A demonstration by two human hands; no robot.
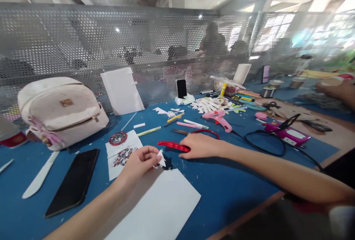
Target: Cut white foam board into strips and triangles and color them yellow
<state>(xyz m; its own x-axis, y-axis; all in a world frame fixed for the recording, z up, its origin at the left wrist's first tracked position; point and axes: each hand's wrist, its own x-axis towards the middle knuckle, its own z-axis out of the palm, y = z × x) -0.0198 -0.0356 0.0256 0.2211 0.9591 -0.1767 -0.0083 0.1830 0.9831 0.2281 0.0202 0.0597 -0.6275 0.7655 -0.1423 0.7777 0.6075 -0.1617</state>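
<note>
My left hand (pixel 141 160) pinches a small torn piece of white paper (pixel 161 158) above the top edge of a large white sheet (pixel 166 203). To its right, my right hand (pixel 199 146) is closed on a red-handled tool (pixel 173 145), whose far end points left toward the paper piece. Just behind my right hand lie red-handled scissors (pixel 206 132) with dark blades. Left of my left hand, dark and pale small bits (pixel 124 156) are spread on a white paper (pixel 113 173), with a round red-rimmed dish (pixel 118 138) of similar bits at its upper edge.
A black phone (pixel 73 182), a white knife (pixel 41 177) and a pale backpack (pixel 63 110) stand or lie left. Pens, paper strips (pixel 209 104) and a pink glue gun (pixel 217 118) lie behind. A black cable (pixel 257 151) crosses the right side. Another person's hand (pixel 340 89) is far right.
</note>
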